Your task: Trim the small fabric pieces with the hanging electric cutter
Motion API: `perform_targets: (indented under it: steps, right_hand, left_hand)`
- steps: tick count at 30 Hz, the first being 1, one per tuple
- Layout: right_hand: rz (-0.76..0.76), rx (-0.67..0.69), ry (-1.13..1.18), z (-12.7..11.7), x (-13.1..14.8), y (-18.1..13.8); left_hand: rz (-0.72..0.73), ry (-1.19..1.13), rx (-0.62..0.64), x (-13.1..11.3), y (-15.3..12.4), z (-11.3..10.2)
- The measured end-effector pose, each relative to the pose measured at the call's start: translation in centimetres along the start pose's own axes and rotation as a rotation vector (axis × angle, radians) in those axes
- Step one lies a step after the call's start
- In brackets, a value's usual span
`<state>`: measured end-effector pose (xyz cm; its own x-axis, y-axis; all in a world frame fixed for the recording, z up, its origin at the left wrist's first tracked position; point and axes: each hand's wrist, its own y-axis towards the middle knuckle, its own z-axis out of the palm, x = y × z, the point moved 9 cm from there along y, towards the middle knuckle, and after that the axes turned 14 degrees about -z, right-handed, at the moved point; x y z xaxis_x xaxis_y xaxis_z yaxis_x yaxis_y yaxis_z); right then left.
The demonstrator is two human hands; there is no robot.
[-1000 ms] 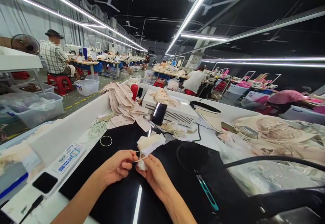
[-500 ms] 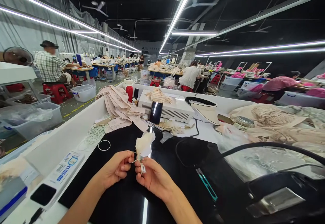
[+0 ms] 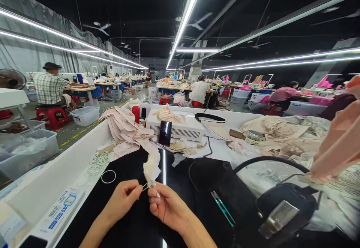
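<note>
1. Left hand (image 3: 123, 199) is pinching a pale band (image 3: 144, 187) between closed fingertips.
2. Right hand (image 3: 167, 205) is gripping the cloth (image 3: 152, 168) by its near end, fingers curling; it is sitting nearer than the left.
3. Cloth is extending beyond the fingertips, long axis running forward.
4. Ring (image 3: 115, 176) is lying farther left.

I see a crumpled cream cloth (image 3: 152, 168), bunched narrow in the right hand (image 3: 166, 206), its wider end spreading away above the black counter (image 3: 135, 230); a thin pale band (image 3: 145, 187) runs from it to the left hand (image 3: 126, 200).
</note>
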<state>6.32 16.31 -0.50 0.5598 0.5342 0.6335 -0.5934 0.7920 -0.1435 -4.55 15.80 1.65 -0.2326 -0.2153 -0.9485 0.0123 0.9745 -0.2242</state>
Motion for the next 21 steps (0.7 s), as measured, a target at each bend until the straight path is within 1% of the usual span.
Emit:
perform_targets:
  steps: [2, 4, 6, 9, 11, 13, 18, 21]
  right_hand:
    - [-0.009, -0.007, -0.008, -0.3, 0.2, 0.2]
    - [-0.033, -0.020, -0.024, -0.6, 0.4, 0.3]
    - [-0.058, -0.031, -0.045, -0.8, 0.6, 0.4]
    - [-0.074, -0.034, -0.092, -0.8, 0.7, 0.2]
    - [-0.075, -0.028, -0.139, -0.7, 0.7, 0.1]
    - [-0.082, -0.019, -0.195, -0.6, 0.6, 0.1]
    - [-0.113, 0.026, -0.338, -0.2, 0.6, 0.0]
    - [-0.139, 0.067, -0.419, 0.2, 0.4, 0.1]
  left_hand:
    - [0.093, 0.142, -0.076, -1.0, -0.7, -0.5]
    - [0.146, 0.254, -0.114, -1.5, -1.1, -0.6]
    - [0.167, 0.331, -0.118, -1.6, -1.2, -0.5]
    - [0.162, 0.378, -0.106, -1.1, -0.8, -0.3]
    - [0.142, 0.370, -0.086, -0.6, -0.5, -0.2]
    - [0.100, 0.336, -0.041, -0.1, -0.3, 0.1]
    - [-0.043, 0.158, 0.153, 1.4, 0.5, 1.3]
    - [-0.045, 0.025, 0.167, 1.3, 0.8, 1.2]
